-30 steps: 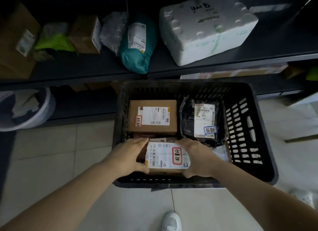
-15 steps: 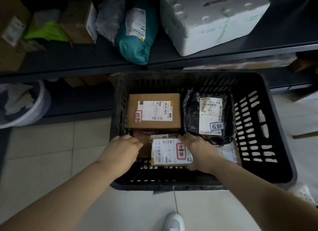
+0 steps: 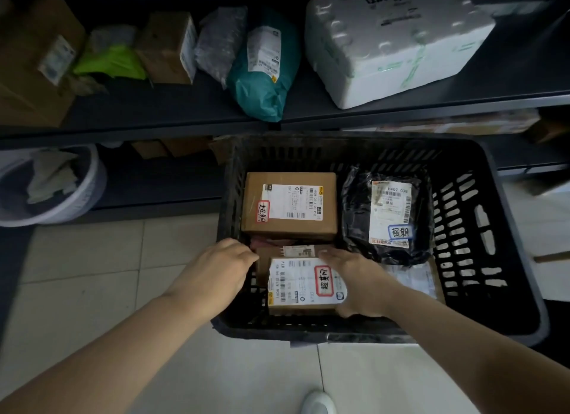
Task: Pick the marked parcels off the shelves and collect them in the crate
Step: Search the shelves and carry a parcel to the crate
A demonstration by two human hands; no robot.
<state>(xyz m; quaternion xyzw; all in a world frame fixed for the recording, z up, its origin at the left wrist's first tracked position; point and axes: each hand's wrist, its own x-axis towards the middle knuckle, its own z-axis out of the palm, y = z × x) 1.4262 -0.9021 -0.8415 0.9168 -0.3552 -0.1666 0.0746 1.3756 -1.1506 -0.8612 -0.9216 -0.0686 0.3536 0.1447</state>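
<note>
A black plastic crate (image 3: 481, 228) stands on the tiled floor below the shelves. Inside lie a brown carton (image 3: 290, 207) with a red-framed sticker, a black bag (image 3: 385, 216) with a blue-framed sticker, and near the front a small parcel (image 3: 305, 284) with a white label and a red-framed sticker. My right hand (image 3: 357, 278) rests along the small parcel's right edge, fingers fairly straight, thumb at its front corner. My left hand (image 3: 216, 271) hovers at the crate's left wall, loosely curled and holding nothing, a short gap from the parcel.
The dark shelf (image 3: 185, 114) above carries a white foam box (image 3: 394, 40), a teal bag (image 3: 262, 74), a grey bubble bag (image 3: 219, 43), a brown carton (image 3: 166, 49) and a green bag (image 3: 111, 61). A white bin (image 3: 52, 185) sits at the left. My shoe (image 3: 317, 404) is in front of the crate.
My left hand has let go of the small parcel and drawn back left to the crate wall. The parcel now lies in the crate with only my right hand on it.
</note>
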